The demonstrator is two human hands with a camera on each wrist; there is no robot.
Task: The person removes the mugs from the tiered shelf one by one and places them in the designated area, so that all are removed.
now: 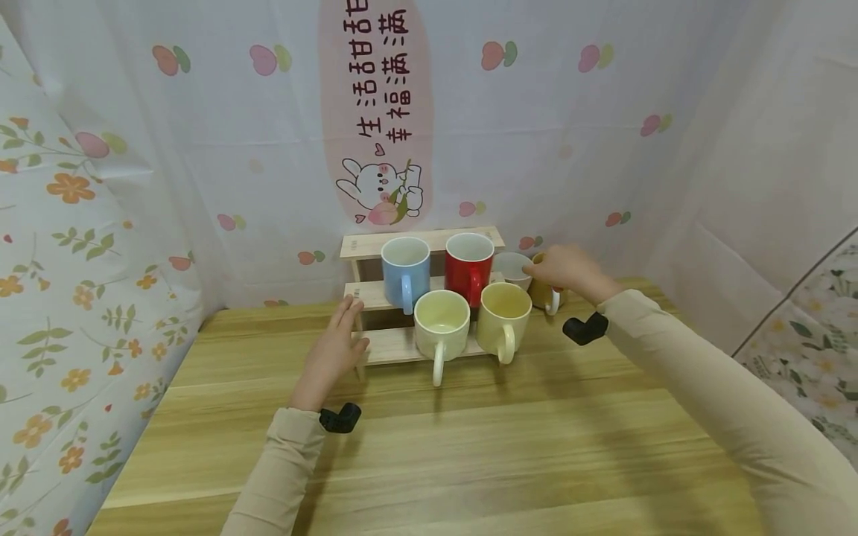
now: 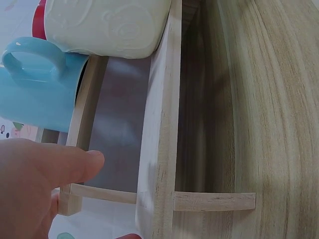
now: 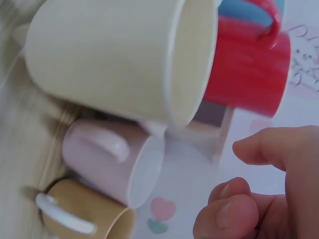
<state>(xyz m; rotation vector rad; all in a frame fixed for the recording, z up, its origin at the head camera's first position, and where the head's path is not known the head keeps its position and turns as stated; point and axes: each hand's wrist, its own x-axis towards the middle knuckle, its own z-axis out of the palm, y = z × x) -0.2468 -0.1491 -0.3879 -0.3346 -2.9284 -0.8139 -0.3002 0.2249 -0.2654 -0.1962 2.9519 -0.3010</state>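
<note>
Blue mug (image 1: 394,277); red mug (image 1: 462,274); brown mug (image 3: 92,206), white handle (image 3: 65,215); floral curtain (image 1: 70,260).

Table (image 1: 429,461): wood-grained, yellowish brown, with streaks. Standing on it: wooden rack (image 1: 389,347), pale, stepped, 3 boards, plus 2 mugs. Pinkish mug (image 3: 102,157) just right of rack, upright, handle pale. Brown mug (image 3: 84,209) farther right of rack, upright, handle white.

Rack's middle board carries 2 upright mugs: blue mug (image 1: 405,274) left of rack's middle, red mug (image 1: 465,275) toward rack's right end. Rack's lowest board carries 2 more: cream mug (image 1: 434,339) near rack's middle, yellow mug (image 1: 492,327) at rack's right end.
</note>
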